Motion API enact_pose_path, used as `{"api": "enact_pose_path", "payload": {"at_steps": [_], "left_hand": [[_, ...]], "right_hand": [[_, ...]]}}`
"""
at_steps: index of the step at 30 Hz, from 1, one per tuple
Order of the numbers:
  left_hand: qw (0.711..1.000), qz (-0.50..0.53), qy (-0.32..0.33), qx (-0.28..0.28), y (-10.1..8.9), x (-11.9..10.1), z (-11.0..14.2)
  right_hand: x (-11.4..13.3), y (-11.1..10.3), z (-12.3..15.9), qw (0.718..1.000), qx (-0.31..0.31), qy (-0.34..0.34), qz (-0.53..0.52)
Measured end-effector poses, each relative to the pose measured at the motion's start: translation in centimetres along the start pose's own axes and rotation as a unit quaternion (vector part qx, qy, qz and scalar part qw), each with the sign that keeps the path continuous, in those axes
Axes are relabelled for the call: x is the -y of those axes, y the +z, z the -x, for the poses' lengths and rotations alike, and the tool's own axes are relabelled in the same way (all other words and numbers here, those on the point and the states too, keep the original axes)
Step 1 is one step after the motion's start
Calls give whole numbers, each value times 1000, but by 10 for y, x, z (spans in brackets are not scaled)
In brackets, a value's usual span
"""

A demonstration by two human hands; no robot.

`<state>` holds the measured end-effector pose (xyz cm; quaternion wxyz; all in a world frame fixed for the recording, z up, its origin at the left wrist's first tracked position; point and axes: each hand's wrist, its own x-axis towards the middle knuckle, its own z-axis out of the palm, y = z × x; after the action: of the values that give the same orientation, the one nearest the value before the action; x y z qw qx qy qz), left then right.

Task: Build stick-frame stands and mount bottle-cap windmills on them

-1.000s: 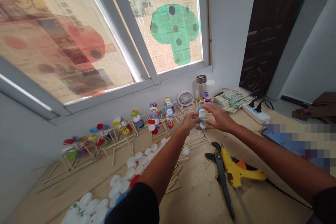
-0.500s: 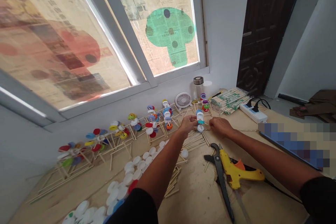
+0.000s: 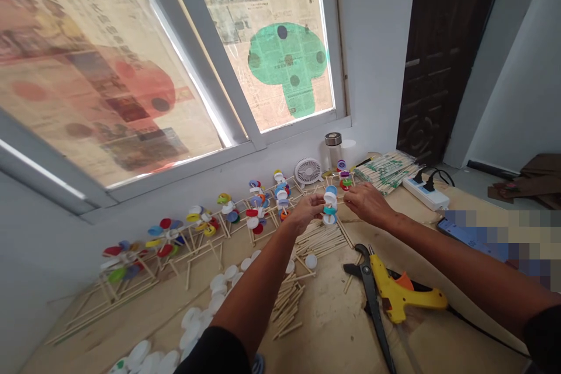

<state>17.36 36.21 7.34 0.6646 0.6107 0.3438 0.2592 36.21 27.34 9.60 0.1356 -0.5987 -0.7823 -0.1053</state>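
Observation:
My left hand [image 3: 308, 212] has its fingers closed on a small wheel of bottle caps [image 3: 330, 205] in white, blue and teal, held over the table. Close by on its right side, my right hand [image 3: 367, 205] is pinched; whatever is between its fingertips is too small to make out. Below the hands lie loose wooden sticks [image 3: 322, 238]. A yellow glue gun [image 3: 401, 295] and black-handled cutters [image 3: 370, 298] rest on the table, nearer to me than the hands.
Stick frames bearing colourful cap wheels [image 3: 166, 236] line the wall side. White caps [image 3: 193, 327] are heaped at front left. Behind stand a small fan [image 3: 308, 171] and a flask [image 3: 333, 152]. A power strip [image 3: 425, 191], packaged sticks [image 3: 385, 169] and a phone [image 3: 471, 236] are at right.
My right hand has come up and closer to the cap wheel. The wheel, still in my left hand, has shifted slightly left. The whole view has moved a little.

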Motion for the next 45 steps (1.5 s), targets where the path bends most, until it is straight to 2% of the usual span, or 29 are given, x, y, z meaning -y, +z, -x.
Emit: {"api": "enact_pose_path", "payload": {"at_steps": [11,13,16,20,23,28,34,39,45], "left_hand": [[998,-8,37,-42,3,-2,3],[997,-24,44,-65,0,-1,4],[987,-68,55,-138,-3,1,4],[949,-186,57,-247,0,4,2],[909,-294,49,-290,7,2,-4],[850,-438,3,-293,11,1,-21],[794,-529,-43,-296,11,9,-41],[767,-552,-55,-322,10,13,-49],[764,-544,-74,-340,8,18,-54]], "right_hand": [[5,10,-18,993,-105,-52,21],[3,12,-19,991,-122,-55,21],[-3,14,-18,988,-148,-49,15],[-11,16,-18,983,-184,-27,3],[-13,13,-19,979,-204,-21,-5],[-17,5,-26,970,-244,-9,2],[-20,4,-39,957,-290,14,20],[-23,5,-51,954,-299,15,23],[-26,5,-62,957,-290,19,26]]}}
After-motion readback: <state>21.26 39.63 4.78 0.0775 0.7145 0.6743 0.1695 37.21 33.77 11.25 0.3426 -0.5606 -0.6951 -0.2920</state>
